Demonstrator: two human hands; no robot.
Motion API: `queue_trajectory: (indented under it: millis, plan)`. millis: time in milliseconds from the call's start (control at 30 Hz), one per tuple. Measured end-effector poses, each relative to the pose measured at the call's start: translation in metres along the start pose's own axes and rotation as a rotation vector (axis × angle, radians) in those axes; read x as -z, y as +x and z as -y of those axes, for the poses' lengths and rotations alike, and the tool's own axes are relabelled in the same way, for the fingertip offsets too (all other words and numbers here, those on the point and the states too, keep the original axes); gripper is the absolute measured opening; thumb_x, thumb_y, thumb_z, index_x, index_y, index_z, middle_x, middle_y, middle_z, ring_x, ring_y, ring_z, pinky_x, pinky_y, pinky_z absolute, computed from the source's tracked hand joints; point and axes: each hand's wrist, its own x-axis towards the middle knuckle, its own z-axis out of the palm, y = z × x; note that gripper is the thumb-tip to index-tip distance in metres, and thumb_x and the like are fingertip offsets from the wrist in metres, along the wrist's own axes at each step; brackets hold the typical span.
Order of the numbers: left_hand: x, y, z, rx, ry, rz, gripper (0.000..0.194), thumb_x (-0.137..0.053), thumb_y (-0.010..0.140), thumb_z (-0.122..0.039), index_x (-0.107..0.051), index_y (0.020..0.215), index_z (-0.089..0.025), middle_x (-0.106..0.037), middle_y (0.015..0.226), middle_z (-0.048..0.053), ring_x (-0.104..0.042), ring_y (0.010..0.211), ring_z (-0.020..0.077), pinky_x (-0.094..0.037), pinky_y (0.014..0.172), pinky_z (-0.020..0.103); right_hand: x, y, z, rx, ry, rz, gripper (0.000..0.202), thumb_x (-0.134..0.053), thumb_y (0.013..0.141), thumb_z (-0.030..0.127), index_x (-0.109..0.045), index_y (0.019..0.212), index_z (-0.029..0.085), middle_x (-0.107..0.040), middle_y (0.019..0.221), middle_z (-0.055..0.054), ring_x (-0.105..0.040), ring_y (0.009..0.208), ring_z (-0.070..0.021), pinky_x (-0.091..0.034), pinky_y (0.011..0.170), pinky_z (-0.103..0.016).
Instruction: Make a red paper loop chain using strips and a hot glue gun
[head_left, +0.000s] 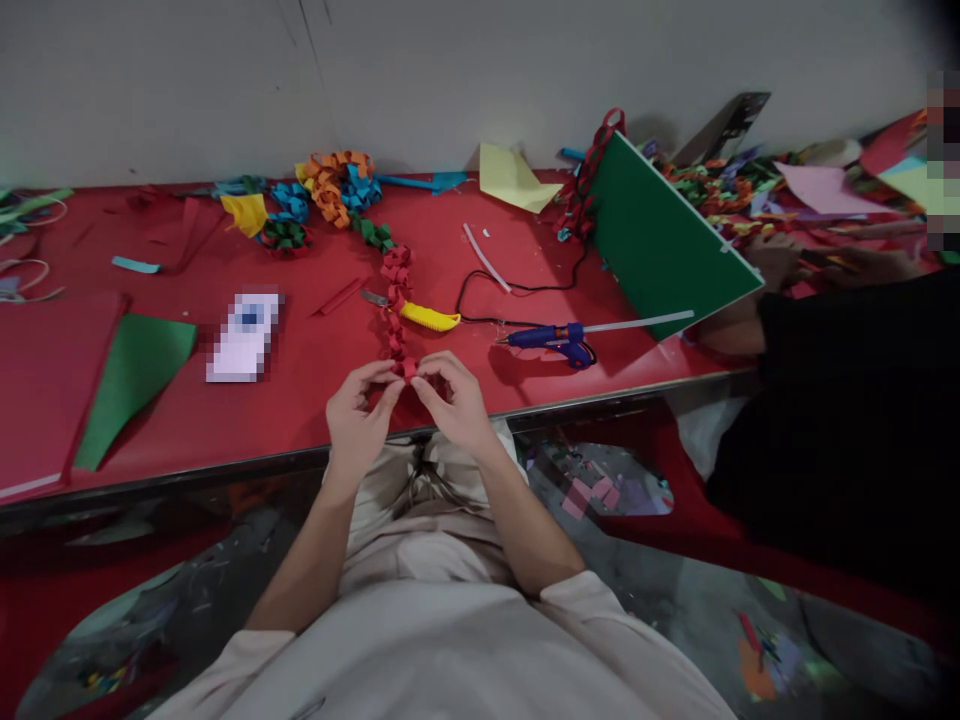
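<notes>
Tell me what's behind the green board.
Past its upper edge show a heap of coloured paper, a pink sheet and a co-worker's hand. Whatever lies low behind the green board is covered.

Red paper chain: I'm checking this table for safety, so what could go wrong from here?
The chain lies across the knife, whose blade is bare; a pull from the left hand or right hand, both pinching the chain's near end, might drag the knife or cut the paper.

The glue gun lies near the right hand; its nozzle, if hot, could burn it.
</notes>
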Motion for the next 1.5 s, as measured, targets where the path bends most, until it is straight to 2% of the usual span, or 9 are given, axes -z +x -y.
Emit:
queue_trajectory:
  millis: [133, 267, 400, 600, 800, 933, 1067, 1300, 1500]
  plan:
    - [0.008, 0.008, 0.001, -0.247, 0.229, 0.118, 0.043, -0.073, 0.089, -0.045, -0.069, 0.127, -0.024, -0.064, 0.119, 0.011, -0.062, 0.111, 0.0228, -0.052, 0.097, 0.037, 0.004, 0.000, -0.002, -0.049, 0.087, 0.057, 0.017, -0.064, 0.096, 0.037, -0.066, 0.092, 0.021, -0.063, 0.097, -0.004, -0.060, 0.088, -0.0151, -0.047, 0.079, -0.029]
    - [0.007, 0.010, 0.001, -0.344, 0.298, 0.133, 0.030, -0.064, 0.096, -0.040, -0.071, 0.122, -0.025, -0.069, 0.113, 0.009, -0.061, 0.108, 0.0240, -0.048, 0.098, 0.040, 0.006, 0.001, 0.000, -0.130, 0.168, 0.146, 0.026, -0.065, 0.094, 0.047, -0.067, 0.096, 0.021, -0.061, 0.098, -0.004, -0.060, 0.091, -0.0163, -0.049, 0.084, -0.031]
    - [0.005, 0.005, 0.004, -0.351, 0.296, 0.092, 0.025, -0.065, 0.096, -0.039, -0.074, 0.115, -0.025, -0.073, 0.107, 0.008, -0.063, 0.102, 0.0236, -0.050, 0.093, 0.039, 0.003, 0.002, 0.003, -0.173, 0.179, 0.153, 0.036, -0.072, 0.086, 0.057, -0.068, 0.087, 0.021, -0.059, 0.094, -0.003, -0.058, 0.089, -0.0169, -0.048, 0.082, -0.031]
    - [0.006, 0.002, 0.009, -0.348, 0.323, 0.189, 0.026, -0.068, 0.094, -0.039, -0.073, 0.116, -0.026, -0.074, 0.107, 0.008, -0.063, 0.101, 0.0231, -0.048, 0.092, 0.039, -0.001, 0.000, -0.002, -0.144, 0.090, 0.063, 0.049, -0.068, 0.084, 0.066, -0.056, 0.068, 0.021, -0.053, 0.081, -0.001, -0.052, 0.077, -0.0164, -0.044, 0.073, -0.031]
    - [0.006, 0.004, 0.010, -0.344, 0.275, 0.145, 0.024, -0.064, 0.097, -0.030, -0.072, 0.119, -0.023, -0.075, 0.102, 0.008, -0.063, 0.093, 0.0214, -0.049, 0.087, 0.037, 0.003, 0.006, -0.003, -0.187, 0.155, 0.164, 0.038, -0.074, 0.083, 0.057, -0.068, 0.080, 0.020, -0.058, 0.087, -0.001, -0.056, 0.082, -0.0157, -0.044, 0.078, -0.030]
    - [0.006, 0.003, 0.010, -0.351, 0.289, 0.171, 0.024, -0.065, 0.096, -0.029, -0.072, 0.118, -0.022, -0.076, 0.103, 0.008, -0.063, 0.094, 0.0218, -0.049, 0.088, 0.037, 0.002, 0.005, -0.002, -0.175, 0.137, 0.115, 0.046, -0.078, 0.077, 0.062, -0.061, 0.067, 0.019, -0.056, 0.081, 0.000, -0.054, 0.077, -0.0149, -0.044, 0.074, -0.029]
    - [0.005, 0.003, 0.010, -0.347, 0.280, 0.173, 0.025, -0.069, 0.093, -0.032, -0.072, 0.116, -0.023, -0.076, 0.109, 0.009, -0.065, 0.099, 0.0227, -0.049, 0.092, 0.038, 0.002, 0.002, -0.003, -0.146, 0.117, 0.071, 0.051, -0.076, 0.080, 0.061, -0.052, 0.061, 0.020, -0.051, 0.073, 0.002, -0.048, 0.070, -0.0139, -0.040, 0.068, -0.028]
    - [0.006, 0.001, 0.011, -0.348, 0.325, 0.151, 0.021, -0.068, 0.094, -0.031, -0.073, 0.113, -0.024, -0.076, 0.110, 0.008, -0.065, 0.101, 0.0229, -0.048, 0.093, 0.039, 0.006, 0.005, -0.008, -0.182, 0.187, 0.203, 0.044, -0.078, 0.076, 0.062, -0.065, 0.075, 0.020, -0.057, 0.083, 0.000, -0.054, 0.079, -0.0150, -0.044, 0.077, -0.029]
    - [0.006, 0.000, 0.010, -0.357, 0.315, 0.143, 0.019, -0.072, 0.092, -0.033, -0.074, 0.108, -0.023, -0.077, 0.105, 0.007, -0.066, 0.099, 0.0224, -0.047, 0.092, 0.039, 0.005, 0.006, -0.009, -0.202, 0.238, 0.177, 0.043, -0.078, 0.078, 0.060, -0.064, 0.073, 0.020, -0.058, 0.082, 0.000, -0.054, 0.078, -0.0144, -0.044, 0.076, -0.029]
